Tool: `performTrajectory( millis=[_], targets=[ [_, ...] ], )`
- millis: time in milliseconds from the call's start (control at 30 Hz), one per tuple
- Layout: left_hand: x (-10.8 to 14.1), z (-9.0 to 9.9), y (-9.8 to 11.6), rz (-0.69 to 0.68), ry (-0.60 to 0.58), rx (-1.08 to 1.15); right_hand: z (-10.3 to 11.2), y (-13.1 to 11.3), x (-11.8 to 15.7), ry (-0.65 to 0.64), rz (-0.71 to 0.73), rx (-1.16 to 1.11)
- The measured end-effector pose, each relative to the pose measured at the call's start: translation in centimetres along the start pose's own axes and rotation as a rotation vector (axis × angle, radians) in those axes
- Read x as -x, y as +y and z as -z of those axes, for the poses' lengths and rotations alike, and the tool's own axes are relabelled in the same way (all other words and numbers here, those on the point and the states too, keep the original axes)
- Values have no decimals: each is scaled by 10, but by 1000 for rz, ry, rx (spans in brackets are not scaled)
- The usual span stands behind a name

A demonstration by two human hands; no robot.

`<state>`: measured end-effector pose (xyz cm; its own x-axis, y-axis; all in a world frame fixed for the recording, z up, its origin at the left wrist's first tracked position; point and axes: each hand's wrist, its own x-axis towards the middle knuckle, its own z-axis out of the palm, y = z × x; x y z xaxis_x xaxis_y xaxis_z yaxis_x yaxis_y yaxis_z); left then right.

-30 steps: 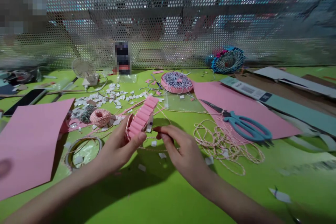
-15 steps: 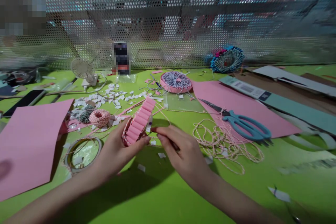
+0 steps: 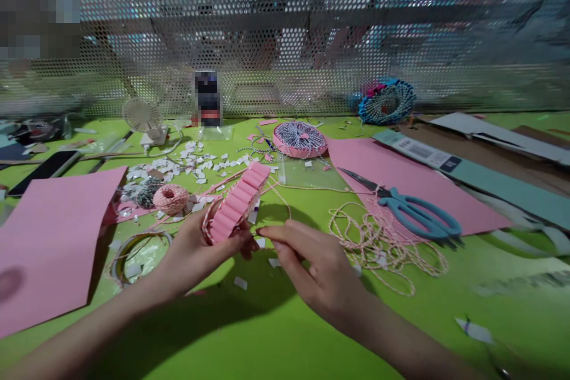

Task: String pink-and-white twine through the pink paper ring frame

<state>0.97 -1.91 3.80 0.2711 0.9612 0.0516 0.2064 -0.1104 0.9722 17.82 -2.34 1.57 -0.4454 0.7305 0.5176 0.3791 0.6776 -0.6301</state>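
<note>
My left hand (image 3: pixel 202 252) is closed around a pink ring of rolled paper tubes (image 3: pixel 238 205), tilted up to the right, with pink-and-white string at its edge. To its right, my right hand (image 3: pixel 318 261) pinches with thumb and forefinger close to the ring's lower end. A strand of pink-and-white string (image 3: pixel 288 205) runs from behind the ring down to this hand; its end at the fingertips is too small to make out. A loose tangle of the same string (image 3: pixel 378 243) lies right of my right hand. Blue-handled scissors (image 3: pixel 414 211) rest above the tangle.
Pink sheets (image 3: pixel 48 243) lie left and right. Around the ring are a string ball (image 3: pixel 170 199), a tape roll (image 3: pixel 120 261) and scattered white paper bits (image 3: pixel 196 160). Farther back stand a small fan (image 3: pixel 142 116), a finished pink disc (image 3: pixel 299 139), a blue ring (image 3: pixel 386 101) and a perforated metal screen (image 3: pixel 267 41).
The pink ring has turned slightly, its top shifting right. My right fingertips have moved a little lower and left, beside my left thumb.
</note>
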Motion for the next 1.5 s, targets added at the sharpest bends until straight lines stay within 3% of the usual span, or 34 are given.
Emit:
performTrajectory(
  millis=[267, 433, 600, 733, 933, 1200, 1367, 1500],
  targets=[
    [-1, 8, 1, 166, -182, 126, 6, -2, 1, -113, -49, -153],
    [0, 8, 3, 153, -133, 64, 3, 7, -2, -128, -185, -213],
    [1, 11, -1, 196, -122, 33, 13, 30, -12, -93, -271, -102],
    [3, 16, -3, 100, -85, -49, 22, 49, -16, -60, -275, 64],
    [8, 16, 2, -13, -46, -138, 36, 76, -17, -130, -326, 239],
    [9, 16, 5, -93, 78, -204, 98, 111, -7, -105, -732, 964],
    [4, 15, -2, -286, 96, -606, 97, 107, -5, -156, -707, 968],
    [-1, 16, -11, -533, 209, -1007, 73, 90, -4, -295, -587, 664]
  ],
)
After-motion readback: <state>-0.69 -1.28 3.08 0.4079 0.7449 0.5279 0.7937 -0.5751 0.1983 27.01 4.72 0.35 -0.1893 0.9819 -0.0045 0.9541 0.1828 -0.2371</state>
